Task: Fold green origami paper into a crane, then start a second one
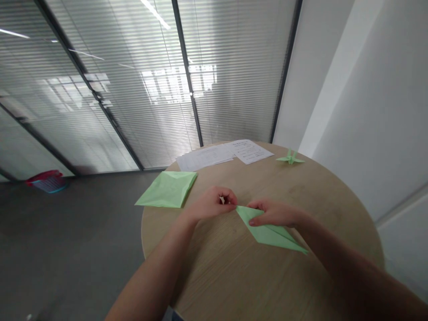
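Note:
A folded light-green paper (272,232), long and pointed, lies on the round wooden table (234,276) in front of me. My left hand (214,203) is curled, its fingertips pinching the paper's left tip. My right hand (276,213) lies over the paper's upper edge with the fingers pressed down on it and the thumb on the paper.
A stack of green paper sheets (167,189) lies at the table's left edge, overhanging it slightly. White printed sheets (224,154) sit at the far edge. A finished green paper crane (290,158) stands at the far right. A red and blue basket (47,180) is on the floor by the glass wall.

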{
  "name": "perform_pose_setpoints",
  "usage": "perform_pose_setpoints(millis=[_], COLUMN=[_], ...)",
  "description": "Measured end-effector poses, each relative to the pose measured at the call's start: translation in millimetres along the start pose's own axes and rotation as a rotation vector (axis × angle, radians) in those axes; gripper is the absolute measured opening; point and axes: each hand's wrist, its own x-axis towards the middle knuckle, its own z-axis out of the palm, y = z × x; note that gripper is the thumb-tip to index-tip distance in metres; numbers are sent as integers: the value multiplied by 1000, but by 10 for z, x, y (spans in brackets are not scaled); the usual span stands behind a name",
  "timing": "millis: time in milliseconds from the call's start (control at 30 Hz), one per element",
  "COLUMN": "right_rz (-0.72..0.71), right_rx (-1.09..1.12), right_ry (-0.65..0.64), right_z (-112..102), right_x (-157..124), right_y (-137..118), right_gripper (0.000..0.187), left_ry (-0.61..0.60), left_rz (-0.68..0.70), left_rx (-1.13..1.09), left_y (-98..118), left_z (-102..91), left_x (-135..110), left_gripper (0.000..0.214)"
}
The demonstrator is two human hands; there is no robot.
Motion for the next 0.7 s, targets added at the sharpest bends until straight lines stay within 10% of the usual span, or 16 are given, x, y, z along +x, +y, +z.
perform_pose_setpoints(millis=[467, 700], right_rz=[34, -108], right_rx=[182, -3], right_ry=[70, 362], right_z=[70, 126], right_x=[23, 71], right_y=[-64, -133], right_gripper=[22, 21], left_ry=[194, 662], left_rz=[-96, -119], left_rx=[18, -236], left_y=[-88, -153], left_z=[63, 232], left_x=[81, 167], left_gripper=[8, 18])
